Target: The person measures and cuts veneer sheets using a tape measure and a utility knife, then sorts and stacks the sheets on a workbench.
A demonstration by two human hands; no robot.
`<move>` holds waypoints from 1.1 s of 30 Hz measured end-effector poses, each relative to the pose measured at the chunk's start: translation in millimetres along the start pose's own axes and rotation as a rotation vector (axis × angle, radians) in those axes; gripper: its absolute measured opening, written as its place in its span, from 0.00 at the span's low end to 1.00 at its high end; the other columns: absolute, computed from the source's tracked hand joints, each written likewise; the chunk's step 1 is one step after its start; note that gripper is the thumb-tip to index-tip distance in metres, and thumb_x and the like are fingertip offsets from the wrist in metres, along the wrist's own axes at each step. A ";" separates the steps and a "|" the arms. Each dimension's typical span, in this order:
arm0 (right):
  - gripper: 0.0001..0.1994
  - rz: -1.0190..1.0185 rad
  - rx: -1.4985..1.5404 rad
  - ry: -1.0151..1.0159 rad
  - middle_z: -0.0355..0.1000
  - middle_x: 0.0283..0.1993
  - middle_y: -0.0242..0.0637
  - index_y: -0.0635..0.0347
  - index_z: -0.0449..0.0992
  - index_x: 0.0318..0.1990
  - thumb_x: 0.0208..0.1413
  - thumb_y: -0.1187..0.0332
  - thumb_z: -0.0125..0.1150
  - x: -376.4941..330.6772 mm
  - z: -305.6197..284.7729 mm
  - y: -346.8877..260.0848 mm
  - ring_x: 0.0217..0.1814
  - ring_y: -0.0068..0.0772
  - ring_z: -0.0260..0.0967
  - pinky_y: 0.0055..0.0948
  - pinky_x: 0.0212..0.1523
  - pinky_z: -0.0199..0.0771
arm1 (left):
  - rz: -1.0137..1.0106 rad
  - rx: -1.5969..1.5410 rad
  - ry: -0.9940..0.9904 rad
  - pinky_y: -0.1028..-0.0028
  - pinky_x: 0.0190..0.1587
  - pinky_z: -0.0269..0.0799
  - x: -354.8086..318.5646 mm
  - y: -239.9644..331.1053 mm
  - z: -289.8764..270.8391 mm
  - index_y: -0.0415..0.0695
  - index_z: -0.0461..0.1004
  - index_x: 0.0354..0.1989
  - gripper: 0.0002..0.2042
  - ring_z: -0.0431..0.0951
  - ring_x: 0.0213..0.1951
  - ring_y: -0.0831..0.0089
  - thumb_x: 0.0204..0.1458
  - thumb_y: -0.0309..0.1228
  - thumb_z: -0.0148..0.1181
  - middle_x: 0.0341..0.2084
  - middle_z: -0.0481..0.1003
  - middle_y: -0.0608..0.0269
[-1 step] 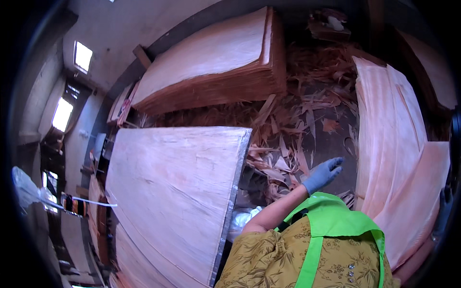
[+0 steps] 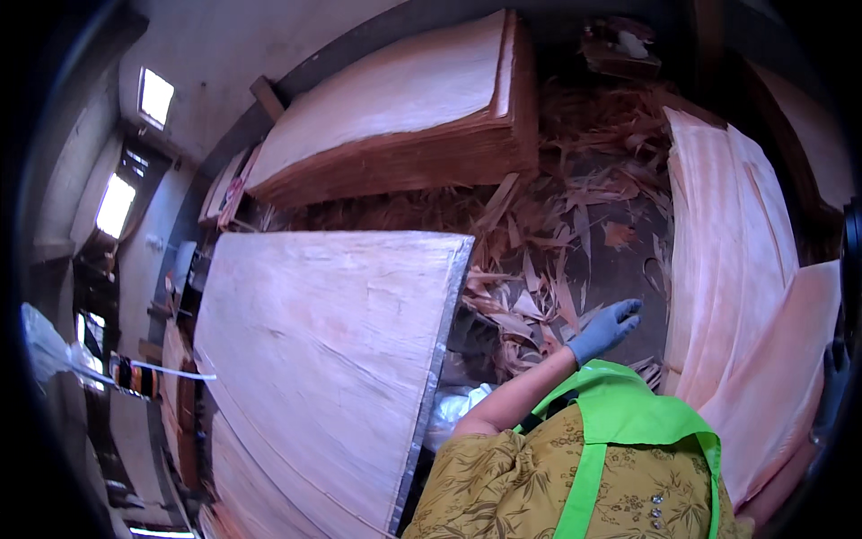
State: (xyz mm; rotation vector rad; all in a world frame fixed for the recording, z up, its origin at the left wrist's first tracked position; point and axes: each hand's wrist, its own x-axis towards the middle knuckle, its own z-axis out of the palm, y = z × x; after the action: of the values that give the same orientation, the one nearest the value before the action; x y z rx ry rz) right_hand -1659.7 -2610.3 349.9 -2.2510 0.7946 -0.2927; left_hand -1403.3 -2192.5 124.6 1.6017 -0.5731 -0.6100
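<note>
My left hand (image 2: 606, 331), in a blue-grey glove, hangs over the dark floor with its fingers partly stretched and nothing in them. Thin wood veneer sheets (image 2: 727, 234) stand in a pale pinkish pile to its right. One loose veneer sheet (image 2: 774, 359) slants up over the near end of that pile. Beside this sheet's outer edge is my right hand (image 2: 833, 386), in a dark glove at the dim rim of the view. Its fingers are too dark to make out, so whether they grip the sheet is unclear.
At left lies a wide pale board-topped surface (image 2: 332, 350) with a grey edge. Behind it rises a thick veneer stack (image 2: 395, 99). Torn veneer scraps (image 2: 530, 296) litter the floor between. A wrapped roll on a rod (image 2: 135, 377) juts in from far left.
My left hand's fingers sit very slightly lower. The view has shifted a little; the veneer sheets look the same.
</note>
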 end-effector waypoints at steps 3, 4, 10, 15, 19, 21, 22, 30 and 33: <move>0.04 -0.185 -0.036 -0.034 0.72 0.31 0.35 0.65 0.75 0.34 0.53 0.75 0.57 27.4 25.4 -91.6 0.31 0.22 0.64 0.25 0.36 0.66 | -0.031 0.002 0.006 0.72 0.51 0.67 -12.2 -29.7 -1.2 0.35 0.67 0.51 0.19 0.73 0.48 0.65 0.54 0.34 0.53 0.46 0.73 0.49; 0.01 -0.258 -0.001 -0.066 0.69 0.26 0.30 0.65 0.74 0.29 0.51 0.77 0.58 46.1 56.9 -116.3 0.28 0.21 0.62 0.24 0.31 0.64 | -0.054 0.051 0.033 0.72 0.50 0.67 -20.6 -45.7 -7.0 0.35 0.67 0.51 0.19 0.73 0.47 0.67 0.54 0.34 0.53 0.45 0.73 0.51; 0.05 -0.538 0.034 -0.473 0.62 0.25 0.27 0.60 0.68 0.31 0.52 0.73 0.59 109.2 174.1 -199.5 0.25 0.20 0.61 0.20 0.29 0.65 | -0.231 -0.148 0.014 0.71 0.43 0.70 -36.0 -76.2 -31.3 0.40 0.66 0.53 0.20 0.73 0.43 0.71 0.56 0.38 0.50 0.45 0.72 0.60; 0.09 -0.509 0.245 -0.788 0.71 0.32 0.30 0.59 0.73 0.40 0.51 0.75 0.62 84.6 251.4 -311.8 0.32 0.23 0.69 0.23 0.33 0.73 | -0.444 -0.770 0.207 0.68 0.31 0.69 -64.1 -115.1 -40.3 0.53 0.66 0.54 0.20 0.71 0.33 0.72 0.57 0.48 0.46 0.36 0.71 0.68; 0.07 -0.603 0.143 -0.922 0.70 0.30 0.30 0.62 0.72 0.36 0.49 0.79 0.59 64.5 249.7 -342.5 0.28 0.21 0.65 0.22 0.29 0.67 | -0.440 -1.255 0.089 0.72 0.30 0.67 -44.5 -115.8 -38.6 0.58 0.66 0.49 0.20 0.69 0.32 0.75 0.56 0.55 0.44 0.36 0.70 0.68; 0.02 -0.728 0.041 -1.091 0.67 0.24 0.28 0.65 0.73 0.27 0.49 0.80 0.58 35.0 263.2 -386.9 0.24 0.19 0.60 0.21 0.27 0.61 | -0.131 -1.530 0.021 0.75 0.32 0.66 -56.7 -136.8 -59.8 0.59 0.66 0.47 0.20 0.69 0.30 0.75 0.56 0.57 0.41 0.33 0.69 0.68; 0.03 -0.695 -0.038 -1.063 0.67 0.23 0.27 0.65 0.73 0.27 0.46 0.82 0.58 23.6 248.9 -390.3 0.23 0.17 0.60 0.20 0.25 0.60 | 0.131 -1.641 -0.203 0.75 0.33 0.66 -41.7 -143.0 -59.8 0.59 0.66 0.47 0.21 0.68 0.30 0.75 0.56 0.58 0.39 0.32 0.69 0.67; 0.07 -1.047 -0.155 -1.260 0.71 0.20 0.29 0.62 0.78 0.30 0.40 0.79 0.62 22.8 213.4 -384.4 0.16 0.18 0.58 0.19 0.19 0.57 | 0.366 -1.495 0.312 0.70 0.53 0.63 -82.1 -19.6 -122.5 0.44 0.58 0.60 0.37 0.69 0.50 0.67 0.54 0.63 0.31 0.52 0.68 0.59; 0.13 -1.062 -0.178 -1.240 0.71 0.31 0.31 0.59 0.73 0.39 0.44 0.80 0.60 103.7 212.3 -301.3 0.26 0.23 0.66 0.22 0.27 0.66 | 0.619 -1.370 0.351 0.71 0.58 0.59 -99.4 2.4 -134.3 0.43 0.60 0.60 0.36 0.68 0.54 0.68 0.55 0.61 0.31 0.54 0.67 0.60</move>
State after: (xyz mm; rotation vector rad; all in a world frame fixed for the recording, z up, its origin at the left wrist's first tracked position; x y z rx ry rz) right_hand -1351.6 -2390.1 406.2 -2.2166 -1.0481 0.6909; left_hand -1385.4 -2027.8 145.6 0.1774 -0.2223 -0.1220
